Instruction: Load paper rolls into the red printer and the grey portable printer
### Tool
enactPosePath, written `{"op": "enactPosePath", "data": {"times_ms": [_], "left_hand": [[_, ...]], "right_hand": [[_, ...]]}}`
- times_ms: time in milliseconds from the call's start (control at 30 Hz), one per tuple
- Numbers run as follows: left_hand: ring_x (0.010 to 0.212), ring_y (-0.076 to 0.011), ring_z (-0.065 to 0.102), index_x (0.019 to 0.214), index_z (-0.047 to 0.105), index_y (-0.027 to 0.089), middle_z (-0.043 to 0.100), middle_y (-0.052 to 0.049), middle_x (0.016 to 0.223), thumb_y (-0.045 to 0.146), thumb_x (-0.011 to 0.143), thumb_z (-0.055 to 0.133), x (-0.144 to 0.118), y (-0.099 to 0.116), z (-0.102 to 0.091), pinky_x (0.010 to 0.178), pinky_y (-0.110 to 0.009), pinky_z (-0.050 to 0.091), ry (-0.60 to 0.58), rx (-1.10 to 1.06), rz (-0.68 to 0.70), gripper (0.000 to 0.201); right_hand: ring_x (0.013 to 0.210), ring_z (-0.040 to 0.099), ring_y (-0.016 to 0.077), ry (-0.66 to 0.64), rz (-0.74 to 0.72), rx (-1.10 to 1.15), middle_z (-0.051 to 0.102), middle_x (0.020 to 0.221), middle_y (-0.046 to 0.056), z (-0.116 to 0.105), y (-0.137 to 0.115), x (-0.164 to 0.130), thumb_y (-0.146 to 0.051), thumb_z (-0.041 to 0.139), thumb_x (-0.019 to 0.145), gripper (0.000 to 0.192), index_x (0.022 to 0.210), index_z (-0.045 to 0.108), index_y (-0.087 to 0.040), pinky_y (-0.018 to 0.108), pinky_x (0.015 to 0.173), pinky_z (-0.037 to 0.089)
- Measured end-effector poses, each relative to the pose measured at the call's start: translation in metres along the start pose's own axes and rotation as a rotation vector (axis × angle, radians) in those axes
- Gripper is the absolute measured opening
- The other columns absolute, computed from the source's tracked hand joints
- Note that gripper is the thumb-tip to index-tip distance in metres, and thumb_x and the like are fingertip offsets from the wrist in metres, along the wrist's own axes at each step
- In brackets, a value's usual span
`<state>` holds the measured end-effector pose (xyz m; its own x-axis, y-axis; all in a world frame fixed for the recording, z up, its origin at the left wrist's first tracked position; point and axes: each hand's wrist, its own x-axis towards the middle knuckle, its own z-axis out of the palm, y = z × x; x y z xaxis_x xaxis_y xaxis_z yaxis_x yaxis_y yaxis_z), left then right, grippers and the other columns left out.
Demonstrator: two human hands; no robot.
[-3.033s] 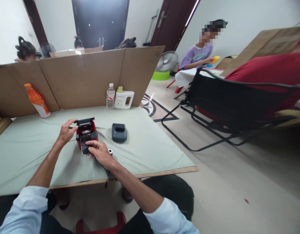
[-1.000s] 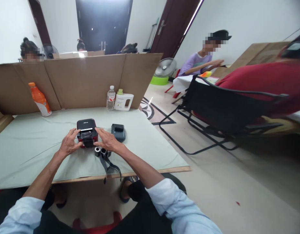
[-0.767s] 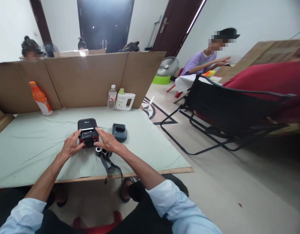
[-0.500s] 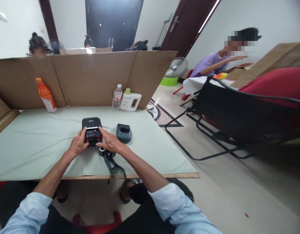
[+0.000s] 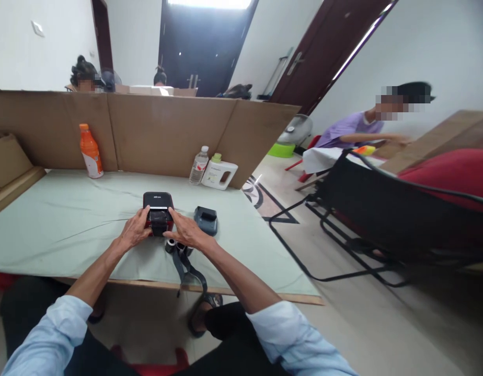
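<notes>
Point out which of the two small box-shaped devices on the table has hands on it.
The red and black device: the left hand and right hand press against its two sides. The grey device sits untouched just right of it.

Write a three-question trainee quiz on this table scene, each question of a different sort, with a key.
1. True or false: both hands touch the red printer.
2. Which stands against the cardboard wall at the far left of the table? A) orange bottle B) grey device C) fan
3. Fill in: the dark strap by the right hand hangs over the table's near ____.

Key:
1. True: the left hand and right hand flank the printer.
2. A, the orange bottle; the grey device lies right of the printer.
3. edge
</notes>
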<state>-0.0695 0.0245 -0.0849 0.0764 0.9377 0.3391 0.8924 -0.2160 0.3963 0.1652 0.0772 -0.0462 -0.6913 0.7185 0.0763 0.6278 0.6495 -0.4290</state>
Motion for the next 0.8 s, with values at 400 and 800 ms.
{"op": "enactPosePath", "data": {"times_ms": [400, 800], "left_hand": [[0.138, -0.0364, 0.059, 0.164, 0.03, 0.017, 0.048, -0.021, 0.159, 0.018, 0.086, 0.069, 0.0, -0.003, 0.005, 0.112, -0.05, 0.052, 0.01, -0.053, -0.025, 0.087], [0.132, -0.0354, 0.063, 0.164, 0.031, 0.018, 0.049, -0.021, 0.158, 0.018, 0.084, 0.07, -0.001, 0.0, 0.01, 0.108, -0.046, 0.055, 0.023, -0.048, -0.042, 0.09]], "right_hand": [[0.149, 0.047, 0.0396, 0.021, -0.018, 0.247, 0.028, 0.17, 0.025, 0.016, 0.009, -0.003, -0.045, 0.074, 0.086, 0.11, 0.17, 0.01, -0.015, 0.056, 0.118, 0.042], [0.148, 0.047, 0.0392, -0.003, 0.024, 0.264, 0.035, 0.168, 0.024, 0.012, 0.003, -0.008, -0.049, 0.071, 0.086, 0.112, 0.17, 0.007, -0.014, 0.054, 0.117, 0.042]]}}
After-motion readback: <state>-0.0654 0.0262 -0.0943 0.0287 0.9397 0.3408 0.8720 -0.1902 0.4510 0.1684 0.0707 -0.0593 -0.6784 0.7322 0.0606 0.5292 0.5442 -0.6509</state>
